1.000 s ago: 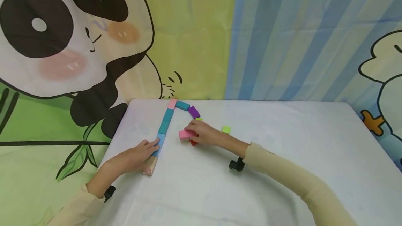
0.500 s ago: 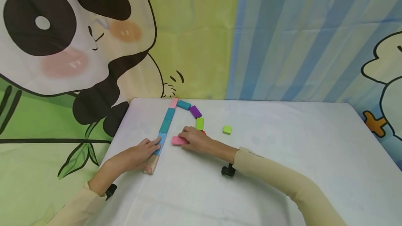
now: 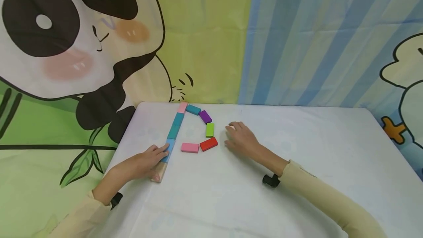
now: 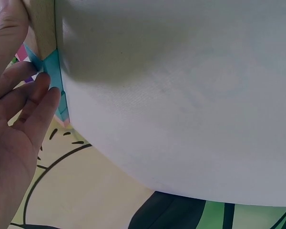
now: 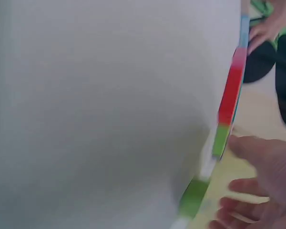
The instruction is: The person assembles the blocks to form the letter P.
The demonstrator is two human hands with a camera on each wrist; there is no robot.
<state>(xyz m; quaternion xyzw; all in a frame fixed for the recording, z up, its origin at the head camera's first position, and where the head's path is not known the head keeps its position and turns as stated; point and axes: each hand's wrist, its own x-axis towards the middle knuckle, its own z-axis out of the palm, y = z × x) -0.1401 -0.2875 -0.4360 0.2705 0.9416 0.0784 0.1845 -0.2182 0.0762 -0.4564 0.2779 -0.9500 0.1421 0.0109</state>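
Observation:
My left hand (image 3: pixel 145 164) rests along a straight row of blocks at the table's left, fingertips on the blue block (image 3: pixel 170 146) and thumb by the plain wooden block (image 3: pixel 161 172). Teal blocks (image 3: pixel 176 125) and a light pink block (image 3: pixel 182 107) continue that row. Right of it curve a teal block (image 3: pixel 193 110), a purple block (image 3: pixel 205 116), a lime block (image 3: pixel 210 130), a red block (image 3: pixel 209 144) and a pink block (image 3: pixel 190 147). My right hand (image 3: pixel 243 140) hovers right of the curve, fingers apart. A loose green block (image 5: pixel 194 196) lies near its fingers, hidden in the head view.
A white cloth covers the table (image 3: pixel 314 146). Behind it hangs a backdrop (image 3: pixel 205 39) with a printed panda and stripes. A gap separates the pink block from the straight row. A small black device sits at each wrist.
My right hand has set the pink block down at the left end of the red block, let go and moved right over the loose green block. My left hand stays in place.

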